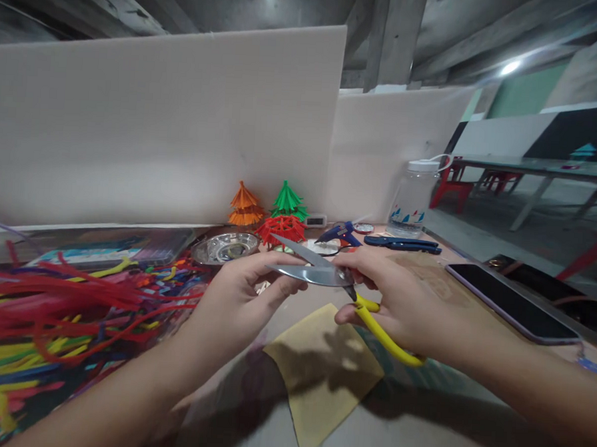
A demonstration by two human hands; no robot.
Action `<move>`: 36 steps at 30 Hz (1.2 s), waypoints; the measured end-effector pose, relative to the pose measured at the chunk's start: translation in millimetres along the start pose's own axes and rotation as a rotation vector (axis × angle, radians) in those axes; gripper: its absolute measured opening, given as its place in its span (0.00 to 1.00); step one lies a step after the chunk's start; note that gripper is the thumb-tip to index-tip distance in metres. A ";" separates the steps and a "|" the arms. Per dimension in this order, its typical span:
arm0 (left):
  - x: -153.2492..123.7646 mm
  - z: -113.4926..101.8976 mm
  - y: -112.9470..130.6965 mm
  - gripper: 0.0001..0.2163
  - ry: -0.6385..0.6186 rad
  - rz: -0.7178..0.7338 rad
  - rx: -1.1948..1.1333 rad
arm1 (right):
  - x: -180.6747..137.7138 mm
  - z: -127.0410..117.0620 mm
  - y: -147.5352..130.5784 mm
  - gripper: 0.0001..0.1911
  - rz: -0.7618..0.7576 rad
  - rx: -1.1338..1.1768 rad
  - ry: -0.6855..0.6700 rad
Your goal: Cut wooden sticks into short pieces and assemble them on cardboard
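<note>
My right hand point(389, 295) grips a pair of scissors point(316, 276) with yellow handles, and the steel blades stand apart, aimed left. Just at the blade tips, my left hand point(255, 291) has its thumb and fingers brought together. Whatever sits in that pinch is too small or hidden to make out. Below both hands a yellow square sheet point(327, 385) lies on the table, with the hands' shadow across it. Beyond the blades is a red folded paper-strip piece point(282, 230), with an orange tree-shaped piece point(245, 204) and a green one point(287, 199) behind it.
A heap of coloured strips point(48, 317) covers the left side. Further back stand a metal dish point(230, 246), a blue glue gun point(341, 232), dark blue pliers point(402, 244) and a clear bottle point(408, 202). A phone point(509, 301) lies right. White panels point(183, 124) close off the back.
</note>
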State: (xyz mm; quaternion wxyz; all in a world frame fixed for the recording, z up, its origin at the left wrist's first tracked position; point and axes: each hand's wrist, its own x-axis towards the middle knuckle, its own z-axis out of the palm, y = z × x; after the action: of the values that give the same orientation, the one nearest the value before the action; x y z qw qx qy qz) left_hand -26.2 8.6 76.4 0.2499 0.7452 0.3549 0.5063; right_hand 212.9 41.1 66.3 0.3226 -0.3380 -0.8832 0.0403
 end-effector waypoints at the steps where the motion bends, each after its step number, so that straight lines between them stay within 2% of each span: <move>1: -0.3 -0.2 0.2 0.06 0.002 0.010 0.024 | -0.3 -0.3 -0.5 0.26 -0.007 -0.002 -0.006; 14: -0.9 -4.8 3.8 0.07 0.020 0.169 0.261 | -2.7 -4.5 -4.0 0.25 -0.061 -0.075 -0.032; 20: -0.2 -5.3 3.9 0.08 0.014 0.123 0.269 | -0.9 -7.8 -7.2 0.28 -0.130 -0.208 0.017; 25: -0.8 -3.6 3.8 0.09 0.010 0.135 0.265 | 0.4 -13.3 -12.0 0.23 -0.133 -0.316 -0.009; 31: -0.6 -1.9 4.7 0.08 -0.008 0.093 0.214 | -2.5 -7.5 -1.3 0.24 -0.209 -0.305 0.051; 36: 0.1 -0.7 0.4 0.08 -0.003 0.014 0.150 | -0.6 -8.2 -3.3 0.20 -0.084 -0.271 0.031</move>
State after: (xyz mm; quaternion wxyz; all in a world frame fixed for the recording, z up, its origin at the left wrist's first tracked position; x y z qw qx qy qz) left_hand -26.7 8.5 77.0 0.1902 0.7652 0.3860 0.4789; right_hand 216.3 37.0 73.4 0.2889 -0.3416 -0.8889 -0.0982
